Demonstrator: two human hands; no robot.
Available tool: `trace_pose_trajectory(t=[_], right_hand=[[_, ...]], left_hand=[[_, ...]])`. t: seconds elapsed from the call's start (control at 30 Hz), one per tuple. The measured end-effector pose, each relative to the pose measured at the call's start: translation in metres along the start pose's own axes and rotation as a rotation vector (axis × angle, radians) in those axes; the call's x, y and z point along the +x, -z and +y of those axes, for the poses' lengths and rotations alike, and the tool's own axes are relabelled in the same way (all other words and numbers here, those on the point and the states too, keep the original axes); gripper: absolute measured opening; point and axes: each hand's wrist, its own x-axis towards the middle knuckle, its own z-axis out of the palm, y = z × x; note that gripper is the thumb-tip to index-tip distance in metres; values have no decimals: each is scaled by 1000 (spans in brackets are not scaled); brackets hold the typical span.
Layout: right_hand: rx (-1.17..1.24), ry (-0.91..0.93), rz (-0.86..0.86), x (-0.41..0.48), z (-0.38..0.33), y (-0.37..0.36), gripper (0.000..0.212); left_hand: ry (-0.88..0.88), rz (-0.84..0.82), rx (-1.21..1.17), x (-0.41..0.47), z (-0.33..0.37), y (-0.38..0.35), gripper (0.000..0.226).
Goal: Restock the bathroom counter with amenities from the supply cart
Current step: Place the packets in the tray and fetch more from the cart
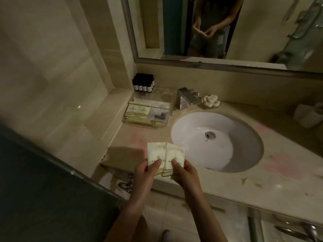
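Your left hand point(148, 169) and right hand point(181, 171) pinch pale cream paper amenity sachets point(166, 158) above the beige stone counter point(227, 186); next, set them into the clear acrylic tray point(167, 117).

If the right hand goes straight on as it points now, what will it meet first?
Probably the clear tray left of the sink, across the counter. The right hand, pinching a packet, is at unclear height and might pass over.

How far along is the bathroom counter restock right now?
Done: the clear tray holds cream packets, and dark bottles stand behind it. In hand: the left grip and right grip pinch two spare packets above the counter front edge. Left: setting those down, likely in the tray.
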Motion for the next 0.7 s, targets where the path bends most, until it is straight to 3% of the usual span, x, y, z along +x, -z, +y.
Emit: trace_pose_trajectory(t=[0.33, 0.53, 0.7], right_hand=[[51, 13, 56, 70, -31, -11, 22], [41, 21, 111, 129, -44, -47, 16], [29, -76, 203, 187, -39, -69, 15]], left_hand=[[-29, -94, 7, 77, 25, -18, 8], [-79, -72, -63, 144, 36, -6, 23], [-116, 13, -75, 196, 29, 3, 40]])
